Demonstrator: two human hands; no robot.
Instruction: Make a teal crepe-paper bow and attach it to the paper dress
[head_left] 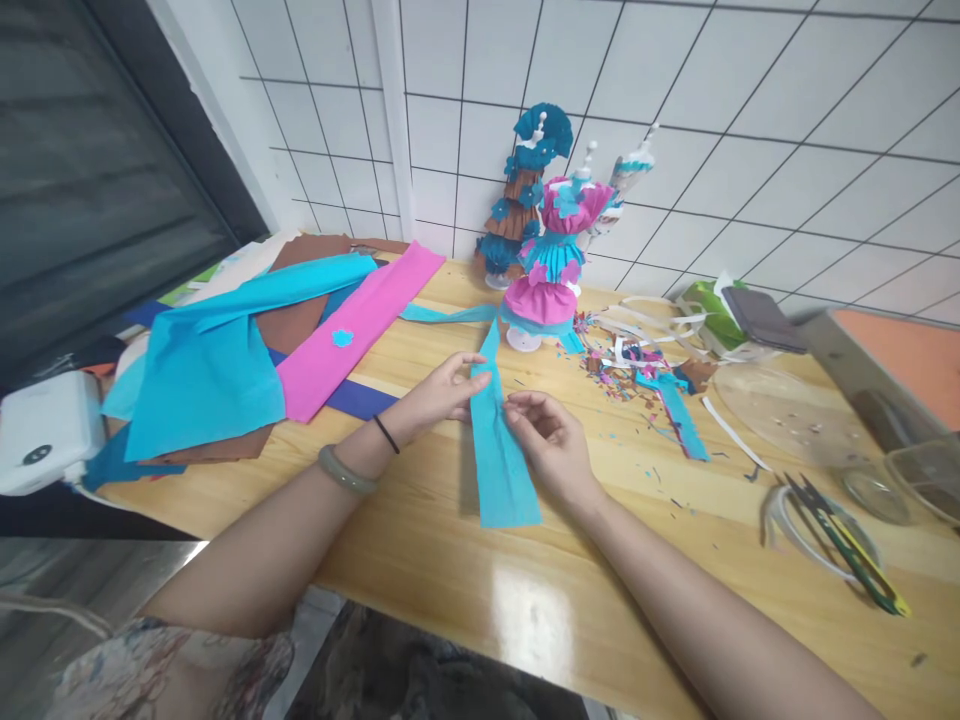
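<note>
A long turquoise crepe paper strip (504, 485) hangs between my hands above the wooden table. My left hand (448, 388) pinches its left edge with thumb and fingers. On the right edge, my right hand (551, 440) has its fingertips curled round the paper. The strip's upper part narrows and runs back toward a doll-like figure (541, 300) in pink and turquoise ruffled paper, on a small white base. Another turquoise paper length (450, 314) lies on the table left of the figure.
Folded turquoise sheets (202, 390) and a pink sheet (360, 335) lie at left, near a white box-shaped device (49, 430). Behind stands a brown and blue paper figure (517, 205). At right are paper scraps (622, 365), thread snips (851, 550), a clear round lid (787, 415) and a phone (761, 318).
</note>
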